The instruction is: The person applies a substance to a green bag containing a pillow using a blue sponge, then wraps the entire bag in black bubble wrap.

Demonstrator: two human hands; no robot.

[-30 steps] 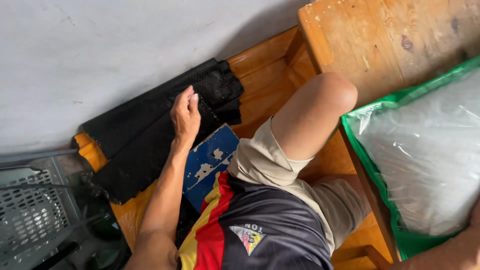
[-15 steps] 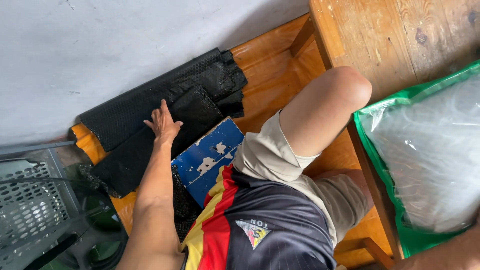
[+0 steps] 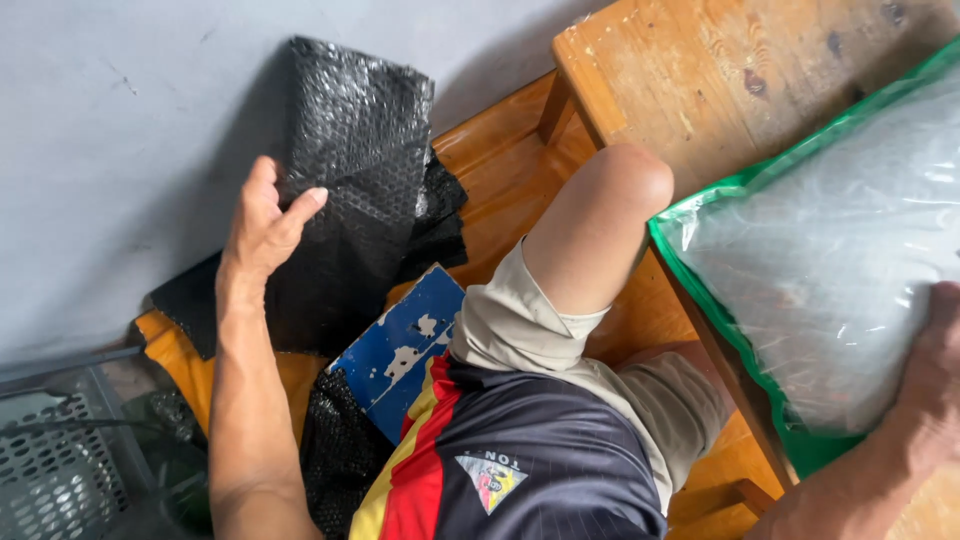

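Head view: left hand [image 3: 262, 225] gripping black bubble-wrap sheet [image 3: 350, 170], right hand [image 3: 935, 365] on green bag [image 3: 830, 240].

We are seeing black plastic bubble wrap [image 3: 350, 160], its dimpled surface catching a glossy sheen, gripped by the left hand [image 3: 262, 222]. The bench [image 3: 500, 170] is showing varnished orange wood, smooth and shiny. The table [image 3: 720, 80] is presenting bare, matt wood (stained and rough in places). The right hand [image 3: 935, 370] is pressing on a clear, crinkled plastic bag [image 3: 830, 250] with green edging. The blue board [image 3: 400, 345] is shedding its paint.
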